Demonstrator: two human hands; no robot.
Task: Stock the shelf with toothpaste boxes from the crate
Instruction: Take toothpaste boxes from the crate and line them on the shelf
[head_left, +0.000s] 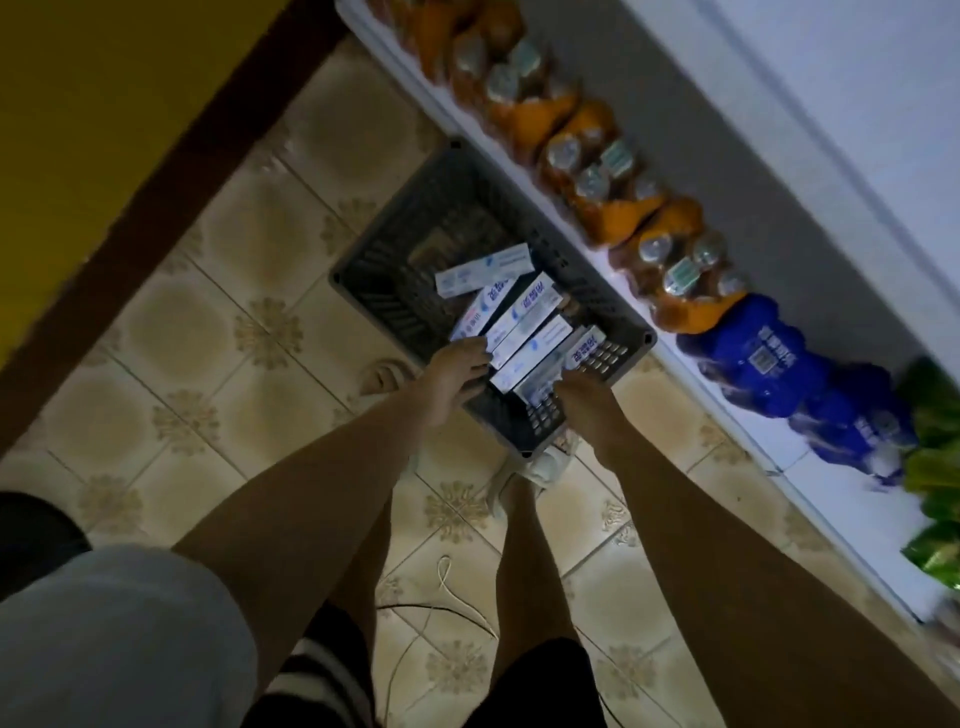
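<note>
The left hand reaches down into the crate. Its fingers touch the near ends of the toothpaste boxes, but I cannot tell if it grips one yet. The right hand is down there too, at the near end of the last box on the right. Its fingers are hidden, so I cannot tell if it holds anything.

The boxes lie flat in the near half of the crate, side by side. Their long sides point away from the hands, up and to the right. One box lies crosswise, farther back. Both hands are about as close to the boxes.

The crate sits on the tiled floor, just beside the low white shelf. The shelf is on the right, with orange packs and blue packs on it. I think lifting straight up is easiest, because the crate walls are close on the sides.
</note>
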